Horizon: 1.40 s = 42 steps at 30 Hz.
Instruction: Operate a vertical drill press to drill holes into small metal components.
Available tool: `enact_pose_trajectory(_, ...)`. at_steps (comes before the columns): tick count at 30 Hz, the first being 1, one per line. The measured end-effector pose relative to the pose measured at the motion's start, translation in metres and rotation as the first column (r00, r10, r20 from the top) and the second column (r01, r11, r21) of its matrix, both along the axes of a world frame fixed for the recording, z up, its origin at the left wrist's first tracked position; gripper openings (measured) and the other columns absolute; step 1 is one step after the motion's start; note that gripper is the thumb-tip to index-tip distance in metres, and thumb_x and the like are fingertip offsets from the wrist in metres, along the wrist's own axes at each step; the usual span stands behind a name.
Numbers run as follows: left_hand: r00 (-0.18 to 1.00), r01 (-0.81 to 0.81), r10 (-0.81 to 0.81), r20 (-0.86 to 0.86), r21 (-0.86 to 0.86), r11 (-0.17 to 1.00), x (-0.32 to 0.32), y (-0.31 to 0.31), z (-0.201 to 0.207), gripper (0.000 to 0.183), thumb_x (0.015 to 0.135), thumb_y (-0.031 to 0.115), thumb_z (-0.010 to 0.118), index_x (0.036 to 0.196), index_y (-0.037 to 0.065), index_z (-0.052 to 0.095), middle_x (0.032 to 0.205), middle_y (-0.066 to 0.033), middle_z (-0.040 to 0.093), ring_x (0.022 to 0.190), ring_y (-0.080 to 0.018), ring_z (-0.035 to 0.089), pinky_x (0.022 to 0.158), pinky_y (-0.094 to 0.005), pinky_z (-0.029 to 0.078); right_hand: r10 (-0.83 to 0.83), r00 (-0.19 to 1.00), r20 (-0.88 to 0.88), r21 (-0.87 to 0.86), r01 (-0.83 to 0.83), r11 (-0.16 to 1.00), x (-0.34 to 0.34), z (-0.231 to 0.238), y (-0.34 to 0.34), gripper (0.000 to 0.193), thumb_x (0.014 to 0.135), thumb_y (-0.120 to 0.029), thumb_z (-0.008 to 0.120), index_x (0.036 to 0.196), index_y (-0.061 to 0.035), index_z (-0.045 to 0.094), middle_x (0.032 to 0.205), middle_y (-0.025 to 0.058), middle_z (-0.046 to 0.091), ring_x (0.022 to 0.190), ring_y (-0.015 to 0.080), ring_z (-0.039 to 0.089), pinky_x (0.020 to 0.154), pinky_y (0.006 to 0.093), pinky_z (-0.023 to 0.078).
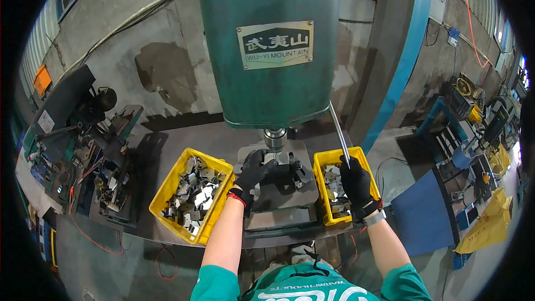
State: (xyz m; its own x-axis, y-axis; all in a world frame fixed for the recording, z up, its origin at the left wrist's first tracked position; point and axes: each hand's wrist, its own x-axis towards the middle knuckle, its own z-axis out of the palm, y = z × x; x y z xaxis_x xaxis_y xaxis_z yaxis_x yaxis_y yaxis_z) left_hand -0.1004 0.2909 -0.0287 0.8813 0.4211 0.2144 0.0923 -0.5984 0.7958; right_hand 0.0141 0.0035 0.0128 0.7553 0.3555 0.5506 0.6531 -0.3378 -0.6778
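A green drill press [273,89] stands in front of me, its metal chuck [275,139] pointing down over a grey worktable [281,212]. My left hand [253,174], in a black glove, reaches to the fixture [298,170] under the chuck. Its fingers are pinched together at the drilling spot, and what lies in them is mostly hidden. My right hand [356,181], also gloved in black, is closed around the steel feed lever [339,131] slanting down from the machine's right side.
On the left a yellow bin [159,212] holds many small bent metal parts [195,192]; a smaller yellow bin [337,220] on the right holds similar parts. Another machine [106,150] stands far left. A blue column [398,72] and a blue cabinet [422,212] are at right.
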Motion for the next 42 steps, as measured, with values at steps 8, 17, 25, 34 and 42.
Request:
enact_pose_trajectory(8, 0.998, 0.022, -0.016, 0.054, -0.116, 0.993, 0.002, 0.001, -0.001, 0.044, 0.079, 0.026, 0.063, 0.112, -0.001, 0.052, 0.105, -0.0125, 0.056, 0.097, -0.0207, 0.053, 0.085, -0.0332, 0.042, -0.041, 0.997, -0.067, -0.082, 0.036, 0.996, -0.010, 0.020, -0.003, 0.013, 0.086, -0.011, 0.056, 0.096, -0.0054, 0.061, 0.080, 0.0109, 0.064, 0.076, 0.0261, 0.062, 0.065, 0.0319, 0.048)
enact_pose_trajectory(17, 0.995, 0.016, -0.008, 0.100, -0.083, 0.996, 0.001, -0.001, 0.000, 0.048, 0.076, 0.035, 0.063, 0.111, 0.002, 0.055, 0.104, -0.0181, 0.060, 0.095, -0.0296, 0.058, 0.083, -0.0391, 0.045, 0.126, 0.972, -0.199, 0.093, -0.109, 0.990, -0.025, 0.059, -0.020, 0.015, 0.084, -0.006, 0.058, 0.099, -0.0020, 0.059, 0.085, 0.0116, 0.065, 0.076, 0.0242, 0.063, 0.066, 0.0301, 0.048)
enact_pose_trajectory(25, 0.991, -0.074, 0.057, 0.118, 0.140, 0.987, 0.008, 0.005, -0.019, 0.044, 0.079, 0.032, 0.061, 0.113, 0.005, 0.055, 0.102, -0.0169, 0.062, 0.094, -0.0332, 0.059, 0.081, -0.0413, 0.047, 0.097, 0.987, -0.129, -0.008, -0.099, 0.995, -0.023, 0.065, -0.023, 0.016, 0.082, -0.007, 0.059, 0.097, -0.0015, 0.058, 0.082, 0.0157, 0.064, 0.075, 0.0304, 0.063, 0.062, 0.0328, 0.048)
enact_pose_trajectory(34, 0.984, -0.085, 0.074, 0.161, 0.067, 0.994, 0.010, -0.001, -0.009, 0.032, 0.081, 0.026, 0.059, 0.106, 0.007, 0.056, 0.094, -0.0149, 0.063, 0.086, -0.0324, 0.061, 0.074, -0.0418, 0.048, 0.169, 0.945, -0.279, 0.133, -0.136, 0.982, -0.025, 0.061, -0.020, 0.015, 0.087, -0.007, 0.056, 0.100, 0.0002, 0.058, 0.083, 0.0051, 0.064, 0.072, 0.0091, 0.055, 0.065, 0.0260, 0.046)
enact_pose_trajectory(42, 0.979, -0.117, 0.103, 0.174, 0.075, 0.990, 0.012, -0.005, -0.008, 0.032, 0.081, 0.026, 0.058, 0.106, 0.007, 0.057, 0.094, -0.0154, 0.063, 0.087, -0.0325, 0.060, 0.074, -0.0413, 0.047, 0.148, 0.862, -0.486, 0.190, -0.062, 0.980, -0.009, 0.035, -0.016, 0.022, 0.090, -0.018, 0.054, 0.102, 0.0006, 0.057, 0.092, 0.0081, 0.059, 0.083, 0.0153, 0.056, 0.080, 0.0245, 0.047)
